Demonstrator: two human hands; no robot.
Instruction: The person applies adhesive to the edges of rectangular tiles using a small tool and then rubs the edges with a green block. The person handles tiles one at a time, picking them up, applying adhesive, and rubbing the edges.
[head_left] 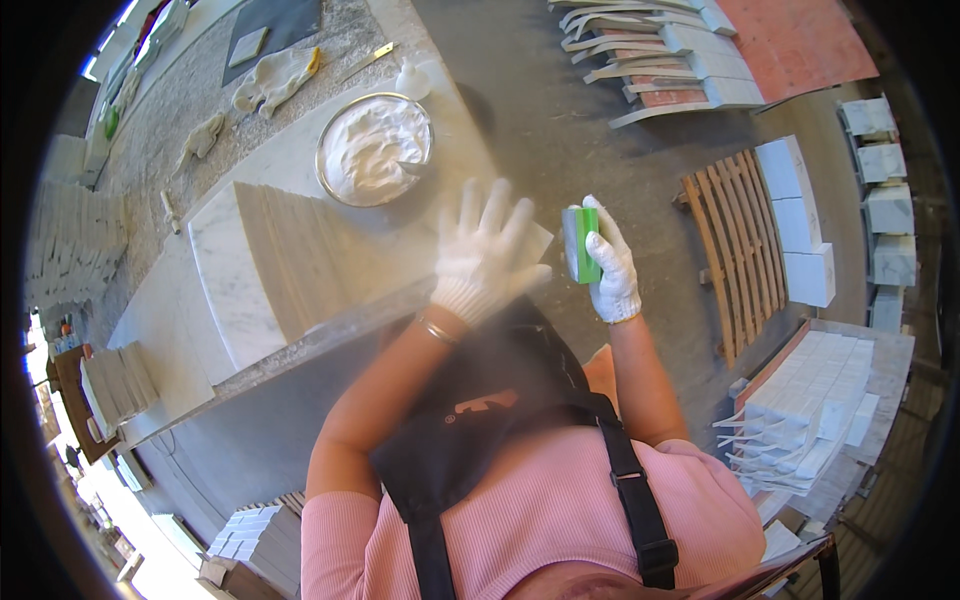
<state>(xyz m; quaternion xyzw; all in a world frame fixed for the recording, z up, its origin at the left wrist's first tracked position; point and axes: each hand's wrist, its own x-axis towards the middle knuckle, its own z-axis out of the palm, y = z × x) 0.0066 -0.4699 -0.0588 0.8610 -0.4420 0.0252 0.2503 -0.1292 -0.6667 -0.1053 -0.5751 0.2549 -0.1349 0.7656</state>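
My left hand (480, 250), in a white knit glove, is spread flat with the fingers apart and slightly blurred. It is over the near right part of a stone-topped table (190, 325), close to a pale tile (537, 246) whose corner shows beside the fingers. Whether the palm touches the tile, I cannot tell. My right hand (614, 262), also gloved, grips a green-and-grey sanding block (582, 245) off the table's right edge, grey face turned left. Left of my left hand stands a row of marble tiles (285, 265) on edge.
A round bowl (319, 160) of white paste sits farther back, near a crumpled glove (277, 82) and a scraper (368, 62). To the right, a wooden pallet (735, 250) bears white blocks (800, 220). Strapped tile stacks (810, 390) stand at the lower right. Haze blurs the table's near edge.
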